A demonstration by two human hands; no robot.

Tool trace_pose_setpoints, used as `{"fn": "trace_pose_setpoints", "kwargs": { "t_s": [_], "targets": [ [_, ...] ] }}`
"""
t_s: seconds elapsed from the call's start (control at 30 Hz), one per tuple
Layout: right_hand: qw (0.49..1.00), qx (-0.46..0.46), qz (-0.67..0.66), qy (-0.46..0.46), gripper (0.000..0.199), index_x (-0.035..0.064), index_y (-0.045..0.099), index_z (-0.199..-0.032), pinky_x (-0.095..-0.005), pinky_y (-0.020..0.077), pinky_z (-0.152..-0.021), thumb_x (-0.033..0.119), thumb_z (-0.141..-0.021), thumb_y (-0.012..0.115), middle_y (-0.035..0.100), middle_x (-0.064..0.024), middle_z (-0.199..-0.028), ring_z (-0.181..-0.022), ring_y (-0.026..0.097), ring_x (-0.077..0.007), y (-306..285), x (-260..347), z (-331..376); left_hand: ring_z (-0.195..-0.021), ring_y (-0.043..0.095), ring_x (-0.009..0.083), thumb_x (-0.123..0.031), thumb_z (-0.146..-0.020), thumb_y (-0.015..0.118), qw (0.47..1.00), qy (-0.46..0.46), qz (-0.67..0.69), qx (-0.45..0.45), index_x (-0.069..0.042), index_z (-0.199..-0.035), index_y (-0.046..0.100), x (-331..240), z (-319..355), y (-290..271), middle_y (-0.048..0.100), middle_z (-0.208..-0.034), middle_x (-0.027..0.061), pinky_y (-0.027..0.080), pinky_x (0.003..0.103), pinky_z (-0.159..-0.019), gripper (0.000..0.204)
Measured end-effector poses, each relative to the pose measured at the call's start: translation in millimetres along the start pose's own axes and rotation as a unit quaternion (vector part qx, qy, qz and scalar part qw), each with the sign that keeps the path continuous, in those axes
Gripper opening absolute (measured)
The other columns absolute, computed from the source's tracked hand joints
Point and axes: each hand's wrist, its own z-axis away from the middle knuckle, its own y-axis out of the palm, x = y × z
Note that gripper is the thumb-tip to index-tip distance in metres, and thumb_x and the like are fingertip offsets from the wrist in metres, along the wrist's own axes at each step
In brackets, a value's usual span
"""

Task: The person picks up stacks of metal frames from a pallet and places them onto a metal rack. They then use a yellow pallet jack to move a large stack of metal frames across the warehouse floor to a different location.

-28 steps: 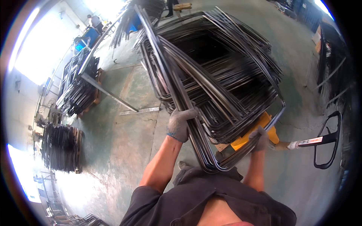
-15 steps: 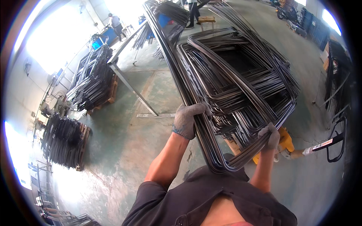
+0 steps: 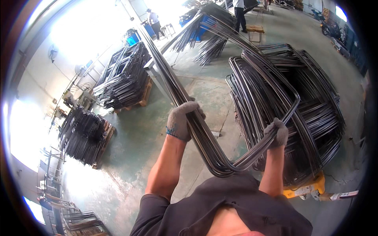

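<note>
A bundle of dark bent metal tube frames slants up in front of me, its rounded corners close to my chest. My left hand, in a grey knit glove, is closed around the long side of the bundle. My right hand, gloved likewise, grips the shorter side past the bend. The far ends of the held frames reach up beyond the hands. To the right lies a large stack of similar frames, partly behind the held bundle and my right hand.
A yellow pallet truck shows under the stack. At left, dark metal parts and more frames sit on wooden pallets. A grey metal stand is ahead of my left hand. Two people are farther off.
The held bundle has swung left, away from the stack, with both hands still gripping it. The view has turned left, so the stack now appears farther right.
</note>
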Motion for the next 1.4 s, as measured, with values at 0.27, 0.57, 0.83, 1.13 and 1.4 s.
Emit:
{"fn": "trace_pose_setpoints", "kwargs": {
  "t_s": [0.27, 0.57, 0.83, 1.13, 1.4],
  "targets": [
    [0.999, -0.011, 0.037, 0.033, 0.016, 0.0114, 0.058, -0.096, -0.0306, 0.0517, -0.045, 0.008, -0.108, 0.068, 0.056, 0.0003, -0.069, -0.052, 0.059, -0.0149, 37.8, -1.3, -15.3, -0.084, 0.073, 0.0266, -0.005, -0.098, 0.070, 0.996, 0.012, 0.075, -0.039, 0.004, -0.117, 0.066, 4.1, -12.5, -27.0, 0.072, -0.097, 0.0148, 0.066, 0.042, -0.076, 0.022],
    [0.998, 0.014, 0.059, 0.032, 0.028, 0.0127, 0.053, -0.082, -0.0355, 0.0461, -0.044, 0.012, -0.104, 0.071, 0.051, -0.0018, -0.064, -0.047, 0.055, -0.0204, 91.7, 15.6, -25.1, -0.074, 0.073, 0.0273, -0.007, -0.098, 0.071, 0.990, 0.022, 0.135, -0.019, 0.003, -0.102, 0.067, -21.1, -41.7, -14.2, 0.068, -0.084, 0.0151, 0.065, 0.040, -0.067, 0.012],
    [0.997, 0.047, 0.062, -0.008, 0.027, 0.0128, 0.054, -0.080, -0.0372, 0.0519, -0.044, 0.008, -0.101, 0.069, 0.056, -0.0033, -0.062, -0.047, 0.060, -0.0228, 102.0, 17.7, -37.1, -0.074, 0.072, 0.0268, -0.006, -0.099, 0.068, 0.988, 0.002, 0.151, 0.021, 0.003, -0.098, 0.064, -51.4, -71.1, -6.1, 0.068, -0.086, 0.0143, 0.065, 0.040, -0.066, 0.010],
    [0.999, 0.027, -0.001, 0.035, 0.018, 0.0068, 0.061, -0.082, -0.0437, 0.0568, -0.055, 0.012, -0.099, 0.063, 0.061, -0.0093, -0.066, -0.055, 0.063, -0.0268, 16.0, -46.3, -40.1, -0.073, 0.072, 0.0260, -0.009, -0.095, 0.074, 1.000, -0.026, 0.014, 0.000, 0.002, -0.099, 0.071, -55.7, -63.4, -0.5, 0.070, -0.084, 0.0142, 0.064, 0.040, -0.066, 0.012],
    [0.968, 0.036, -0.131, 0.210, 0.022, 0.0065, 0.060, -0.082, -0.0502, 0.0604, -0.069, 0.019, -0.100, 0.059, 0.064, -0.0126, -0.077, -0.069, 0.067, -0.0329, -71.4, -163.2, -1.0, -0.069, 0.074, 0.0291, -0.004, -0.098, 0.076, 0.985, -0.081, -0.154, 0.004, 0.003, -0.101, 0.070, -78.3, -44.7, 43.7, 0.071, -0.083, 0.0142, 0.066, 0.044, -0.063, 0.010]
  ]
}}
